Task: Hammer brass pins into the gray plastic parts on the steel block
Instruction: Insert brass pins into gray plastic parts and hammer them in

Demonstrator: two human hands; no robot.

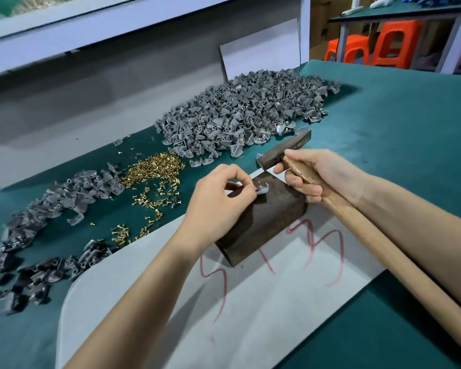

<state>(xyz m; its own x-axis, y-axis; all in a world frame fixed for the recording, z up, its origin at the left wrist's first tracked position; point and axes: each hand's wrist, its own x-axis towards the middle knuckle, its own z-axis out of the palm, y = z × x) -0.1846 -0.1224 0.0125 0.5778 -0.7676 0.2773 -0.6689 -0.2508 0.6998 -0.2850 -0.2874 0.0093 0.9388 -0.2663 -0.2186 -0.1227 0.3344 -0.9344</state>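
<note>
While the left hand (218, 201) pinches a small gray plastic part (263, 188) on top of the dark steel block (266, 222), a brass pin (258, 183) stands up in that part. The fingertips (250, 191) are squeezed together on the part, very close to the pin. The right hand (313, 174) is wrapped tight around the wooden handle (357, 222) of the hammer, up near the hammer head (285, 149). The head hangs just behind the block, a little above it.

I think the hit could go wrong in two ways. The hammer could land on the fingers, because they sit right beside the pin. Or the pin could tip and bend, because it looks a bit crooked.

The part sits near the back edge of the block, so a hard knock could push it off. The block rests on a gray sheet (250, 315) with red marks, and there is open room around it. The loose pins (152, 171) and the big pile of parts (237, 115) lie well apart, to the left and behind.
</note>
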